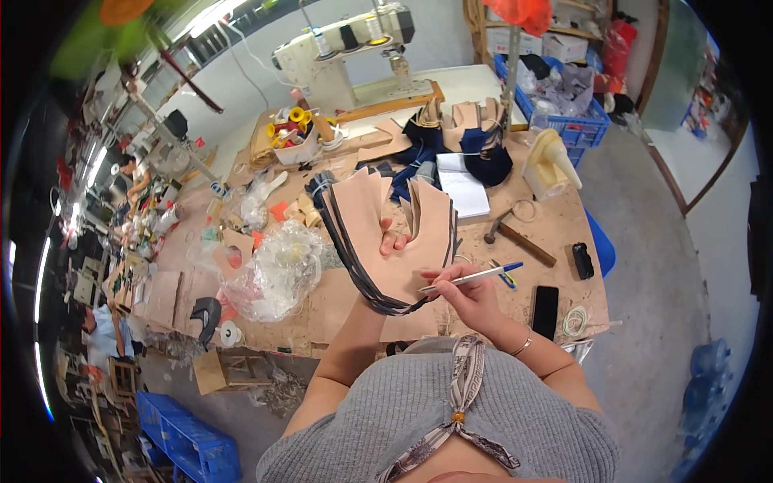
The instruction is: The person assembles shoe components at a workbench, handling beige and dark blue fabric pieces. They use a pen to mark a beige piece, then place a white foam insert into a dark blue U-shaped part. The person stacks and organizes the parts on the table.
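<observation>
My left hand point(392, 241) grips a stack of U-shaped pieces point(382, 262), pinkish tan on top with dark layered edges, that look like shoe uppers. Its fingertips curl over the inner edge of the opening, while the stack hides the rest of the hand. Between the fingers of my right hand point(471, 299) is a white pen point(481, 275) with a blue end. The pen's tip rests at or just above the lower right of the top piece; I cannot tell if it touches. Beyond the stack lie an open notebook point(463, 187) and more cut pieces bundled with dark blue ones point(419, 153).
On the table's right are a hammer point(525, 244), a black phone point(545, 312), a black case point(582, 262) and a cream container point(550, 167). Crumpled clear plastic point(278, 274) lies to the left. A sewing machine point(346, 60) stands behind. Blue crates point(576, 133) sit at the far right.
</observation>
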The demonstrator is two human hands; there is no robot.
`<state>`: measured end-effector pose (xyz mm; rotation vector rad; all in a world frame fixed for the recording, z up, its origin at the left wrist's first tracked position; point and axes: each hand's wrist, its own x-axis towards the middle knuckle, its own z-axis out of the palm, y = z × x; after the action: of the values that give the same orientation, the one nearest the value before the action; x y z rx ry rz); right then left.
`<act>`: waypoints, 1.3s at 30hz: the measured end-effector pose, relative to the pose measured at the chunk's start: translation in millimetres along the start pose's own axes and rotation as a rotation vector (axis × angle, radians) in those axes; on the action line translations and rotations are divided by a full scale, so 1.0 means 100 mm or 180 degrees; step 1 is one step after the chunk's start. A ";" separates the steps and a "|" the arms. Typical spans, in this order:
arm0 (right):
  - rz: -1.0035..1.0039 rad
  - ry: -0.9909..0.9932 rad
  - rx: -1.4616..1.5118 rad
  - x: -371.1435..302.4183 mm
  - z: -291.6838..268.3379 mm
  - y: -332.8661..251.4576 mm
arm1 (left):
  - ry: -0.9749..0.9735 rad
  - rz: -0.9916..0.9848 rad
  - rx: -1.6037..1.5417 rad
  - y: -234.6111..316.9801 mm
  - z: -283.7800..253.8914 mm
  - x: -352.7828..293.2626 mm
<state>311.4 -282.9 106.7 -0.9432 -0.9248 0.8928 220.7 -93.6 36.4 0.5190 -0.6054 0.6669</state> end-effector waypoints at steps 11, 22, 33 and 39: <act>-0.0821 -0.0165 -0.1280 0.06 0.20 0.12 | 0.0245 0.0389 0.0009 0.13 -0.01 -0.15; -0.0883 -0.0263 -0.1464 0.05 0.15 0.08 | 0.0437 0.0506 -0.0187 0.04 -0.01 -0.15; -0.0991 -0.0157 -0.1440 0.06 0.12 0.12 | 0.0492 0.0586 -0.0253 0.00 0.01 -0.15; -0.0917 -0.0171 -0.1191 0.04 0.10 0.11 | 0.0493 0.0613 -0.0293 -0.02 0.01 -0.14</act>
<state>301.4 -272.7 100.5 -1.0713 -1.2658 0.5094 212.7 -101.0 26.9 0.3220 -0.5412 0.8491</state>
